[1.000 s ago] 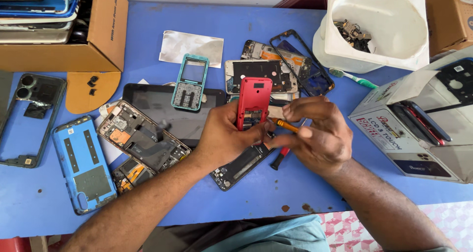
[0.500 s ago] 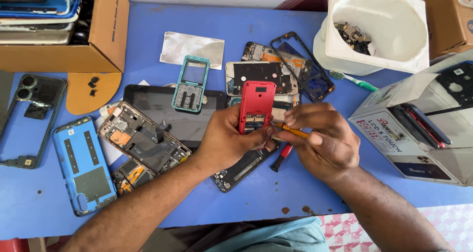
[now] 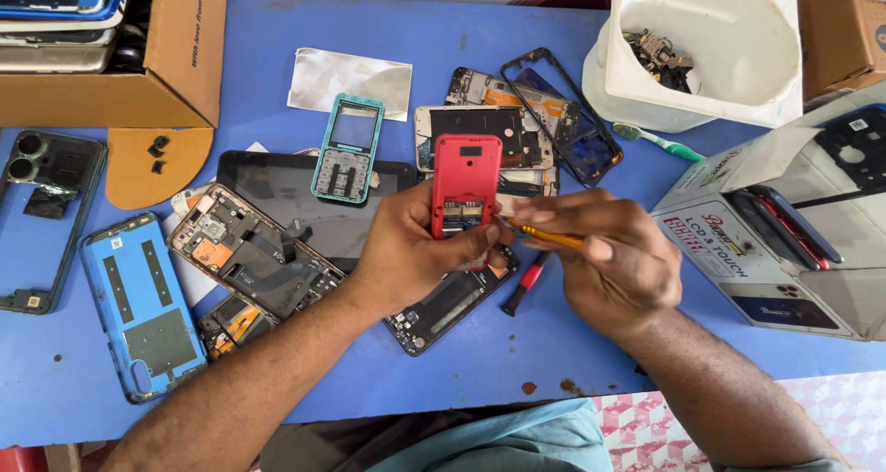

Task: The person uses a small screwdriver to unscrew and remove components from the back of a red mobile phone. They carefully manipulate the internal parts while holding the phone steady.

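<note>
Red plastic phone body (image 3: 466,184) stands upright in my left hand (image 3: 406,250), fingers clamped round its lower half, above the middle of the blue worktop (image 3: 517,361). My right hand (image 3: 604,260) pinches a yellow-handled screwdriver (image 3: 544,236), its tip touching the phone's exposed circuit board. A teal keypad frame (image 3: 346,149) lies toward the far edge, a white tub (image 3: 729,84) near the far right corner.

red phone (image 3: 467,181), yellow tool (image 3: 544,236), blue table (image 3: 480,29)

arms: 2, bare to the elbow | jewellery: not visible | garment (image 3: 498,444): light teal cloth at lap
</note>
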